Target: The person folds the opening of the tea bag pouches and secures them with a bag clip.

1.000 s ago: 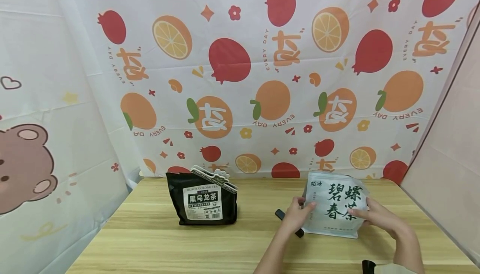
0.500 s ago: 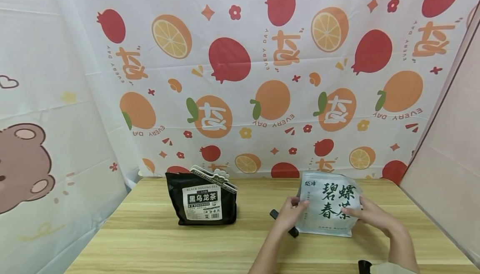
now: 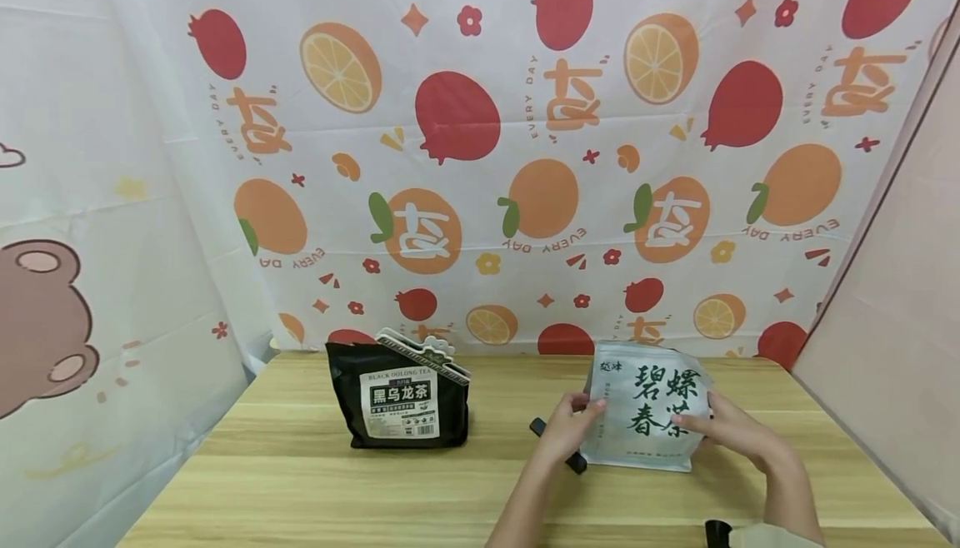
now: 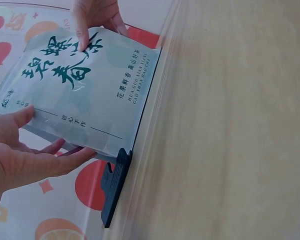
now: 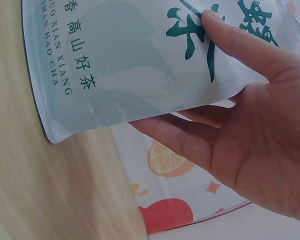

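A pale green tea bag (image 3: 648, 406) with large dark green Chinese characters stands on the right part of the table, leaning slightly back. My left hand (image 3: 567, 431) grips its left edge, thumb on the front and the other fingers behind. At the opposite edge my right hand (image 3: 742, 431) holds the bag the same way, its thumb (image 5: 225, 30) over the printed characters. Beside the bag's lower left corner lies a black bag clip (image 4: 116, 187), partly hidden by my left hand in the head view.
To the left on the wooden table (image 3: 300, 490) stands a black oolong tea bag (image 3: 397, 402), its top folded under a white clip (image 3: 423, 356). A fruit-print curtain (image 3: 480, 148) hangs behind the table, with pale sheets at both sides.
Both hands have shifted the pale green tea bag a little to the left across the table. The black clip beside it has slid left too. The black oolong bag stays put.
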`<state>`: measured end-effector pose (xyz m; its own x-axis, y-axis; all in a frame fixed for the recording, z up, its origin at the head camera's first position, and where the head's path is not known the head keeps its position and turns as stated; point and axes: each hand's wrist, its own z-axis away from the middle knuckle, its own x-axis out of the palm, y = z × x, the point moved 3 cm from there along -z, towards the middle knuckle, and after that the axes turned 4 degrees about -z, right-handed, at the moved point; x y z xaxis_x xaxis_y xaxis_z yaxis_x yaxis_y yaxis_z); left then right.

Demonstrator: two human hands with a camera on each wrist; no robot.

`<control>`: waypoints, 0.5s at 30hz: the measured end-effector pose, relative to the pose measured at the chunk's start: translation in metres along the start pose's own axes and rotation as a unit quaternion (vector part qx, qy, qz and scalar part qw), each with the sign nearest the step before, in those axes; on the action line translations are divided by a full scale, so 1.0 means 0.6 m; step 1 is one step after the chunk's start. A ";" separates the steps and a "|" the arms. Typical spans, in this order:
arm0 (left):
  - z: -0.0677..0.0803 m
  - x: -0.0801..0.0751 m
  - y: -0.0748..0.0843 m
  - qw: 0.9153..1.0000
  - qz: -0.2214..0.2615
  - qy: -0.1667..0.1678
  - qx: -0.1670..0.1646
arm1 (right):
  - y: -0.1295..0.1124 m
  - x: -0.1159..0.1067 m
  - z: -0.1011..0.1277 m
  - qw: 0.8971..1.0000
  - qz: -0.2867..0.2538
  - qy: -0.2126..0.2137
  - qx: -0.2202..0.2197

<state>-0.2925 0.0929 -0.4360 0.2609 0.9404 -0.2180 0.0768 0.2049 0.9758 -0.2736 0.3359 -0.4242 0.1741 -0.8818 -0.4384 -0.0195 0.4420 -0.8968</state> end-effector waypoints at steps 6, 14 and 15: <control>0.001 -0.013 -0.003 1.000 -0.007 -0.008 -0.005 | -0.005 0.009 -0.005 1.000 0.001 0.008 -0.005; 0.001 -0.035 -0.005 0.999 0.005 -0.032 0.006 | -0.011 0.022 -0.015 1.000 0.003 0.013 -0.010; 0.002 -0.037 -0.005 0.999 0.008 -0.035 0.007 | -0.012 0.023 -0.015 1.000 0.003 0.013 -0.011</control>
<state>-0.2975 0.0714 -0.4341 0.3287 0.9223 -0.2032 0.0859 0.1850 0.9790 -0.2802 0.3192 -0.4246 0.1481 -0.8835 -0.4443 -0.0426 0.4432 -0.8954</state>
